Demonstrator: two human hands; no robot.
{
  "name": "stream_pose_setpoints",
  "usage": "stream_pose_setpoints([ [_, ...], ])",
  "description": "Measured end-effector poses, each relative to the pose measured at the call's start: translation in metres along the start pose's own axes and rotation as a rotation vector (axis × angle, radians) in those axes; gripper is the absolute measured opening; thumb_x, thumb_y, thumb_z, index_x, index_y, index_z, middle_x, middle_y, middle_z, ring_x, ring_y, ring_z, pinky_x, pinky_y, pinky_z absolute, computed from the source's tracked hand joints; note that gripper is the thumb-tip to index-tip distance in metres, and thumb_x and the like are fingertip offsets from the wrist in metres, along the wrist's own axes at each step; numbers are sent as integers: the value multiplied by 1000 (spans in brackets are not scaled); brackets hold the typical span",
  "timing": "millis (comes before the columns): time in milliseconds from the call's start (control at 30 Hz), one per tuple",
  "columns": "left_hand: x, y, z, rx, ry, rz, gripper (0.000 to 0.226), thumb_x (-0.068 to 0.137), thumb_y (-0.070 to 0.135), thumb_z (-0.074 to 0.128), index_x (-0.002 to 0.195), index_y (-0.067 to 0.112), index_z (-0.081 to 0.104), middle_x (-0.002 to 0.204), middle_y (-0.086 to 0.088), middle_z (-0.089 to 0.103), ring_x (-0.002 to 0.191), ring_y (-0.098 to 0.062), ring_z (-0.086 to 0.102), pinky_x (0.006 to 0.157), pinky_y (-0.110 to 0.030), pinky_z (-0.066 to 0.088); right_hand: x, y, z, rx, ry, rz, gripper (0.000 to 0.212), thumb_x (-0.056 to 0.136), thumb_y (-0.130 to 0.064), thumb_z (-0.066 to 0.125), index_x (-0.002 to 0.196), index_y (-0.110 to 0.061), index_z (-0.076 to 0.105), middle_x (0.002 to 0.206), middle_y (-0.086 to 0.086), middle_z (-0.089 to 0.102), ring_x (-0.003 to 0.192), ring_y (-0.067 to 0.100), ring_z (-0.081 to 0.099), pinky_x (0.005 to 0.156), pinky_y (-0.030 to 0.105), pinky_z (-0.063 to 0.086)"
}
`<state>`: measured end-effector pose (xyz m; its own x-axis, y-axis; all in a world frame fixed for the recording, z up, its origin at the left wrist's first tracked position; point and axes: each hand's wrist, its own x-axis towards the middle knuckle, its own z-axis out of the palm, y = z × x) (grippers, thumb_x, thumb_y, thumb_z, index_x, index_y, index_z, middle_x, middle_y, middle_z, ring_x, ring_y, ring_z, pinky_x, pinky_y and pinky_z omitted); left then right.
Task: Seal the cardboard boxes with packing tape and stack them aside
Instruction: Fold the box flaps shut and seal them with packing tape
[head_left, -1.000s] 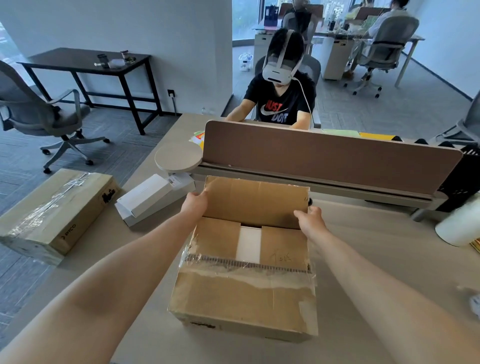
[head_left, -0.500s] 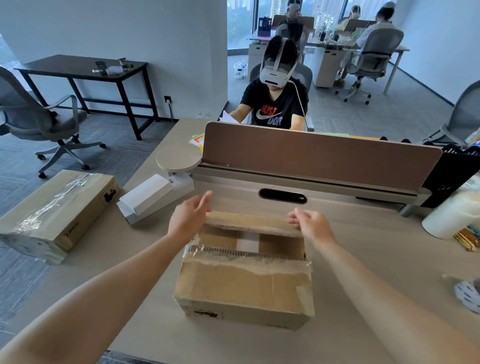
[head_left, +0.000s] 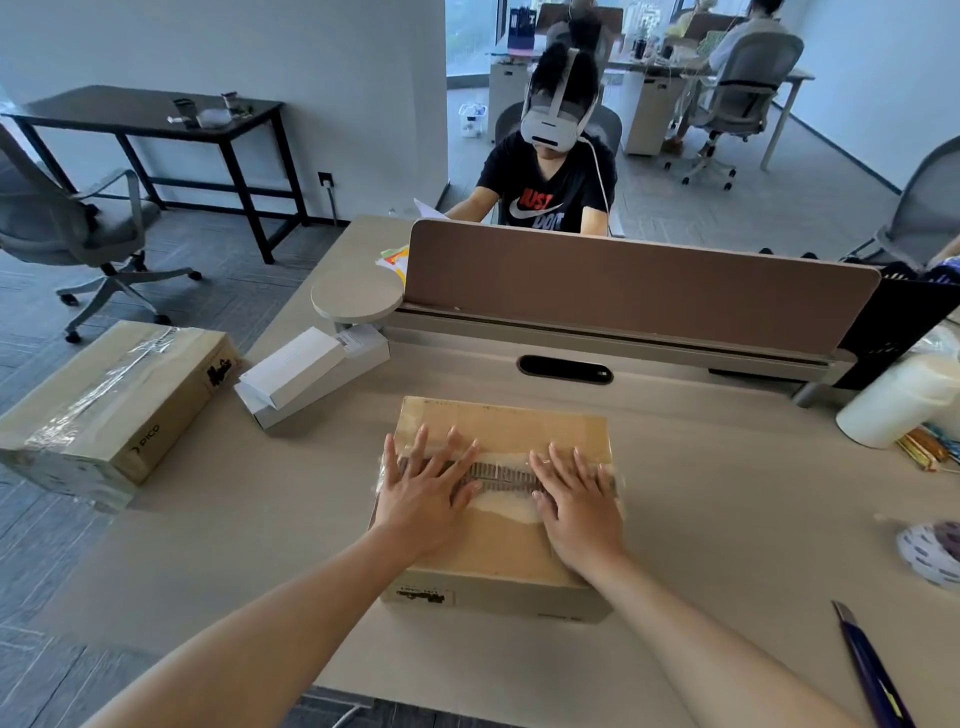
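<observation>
- A taped box lies at the far left, just beside the left edge of the desk.
- Two white boxes sit stacked on the desk, left of centre.
- The cardboard box stands mid-desk with its flaps down.
- The left hand and right hand press flat on its top across the seam, fingers straight and spread, gripping nothing.
- A blue knife lies at the near right.
</observation>
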<state>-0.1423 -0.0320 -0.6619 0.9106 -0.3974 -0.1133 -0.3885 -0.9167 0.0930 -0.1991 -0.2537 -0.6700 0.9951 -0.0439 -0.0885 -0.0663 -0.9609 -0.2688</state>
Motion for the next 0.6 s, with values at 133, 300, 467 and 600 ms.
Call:
stream_pose_setpoints([
  [133, 3, -2, 2, 3, 5, -22, 56, 97, 69, 3, 150, 55, -13, 161, 20, -16, 146, -27, -28, 109, -60, -30, 1, -1, 1, -44, -12, 8, 51, 103, -45, 15, 152, -45, 0, 155, -18, -15, 147, 12, -18, 117, 36, -16],
  [300, 6, -3, 0, -2, -42, -1, 58, 95, 70, 1, 149, 56, -14, 159, 21, -18, 147, -29, -27, 106, -62, -32, 6, 1, -11, -56, -169, 6, 53, 105, -46, 17, 151, -46, -9, 156, -15, -22, 146, 15, -23, 116, 38, -16],
  [467, -8, -14, 4, -93, -6, -75, 56, 100, 62, 6, 151, 49, -13, 157, 19, -25, 143, -24, -35, 110, -59, -29, -6, -1, -15, -74, -230, 25, 58, 101, -55, 10, 149, -42, -19, 154, -14, -30, 144, 15, -27, 119, 43, -14],
  [600, -19, -32, 0, -263, -65, -182, 61, 102, 57, 9, 154, 38, -16, 155, 20, -31, 147, -30, -27, 121, -54, -12, -34, 8, -10, -42, -117, 81, 59, 103, -52, 16, 152, -38, -14, 157, -15, -24, 146, 12, -23, 120, 39, -10],
])
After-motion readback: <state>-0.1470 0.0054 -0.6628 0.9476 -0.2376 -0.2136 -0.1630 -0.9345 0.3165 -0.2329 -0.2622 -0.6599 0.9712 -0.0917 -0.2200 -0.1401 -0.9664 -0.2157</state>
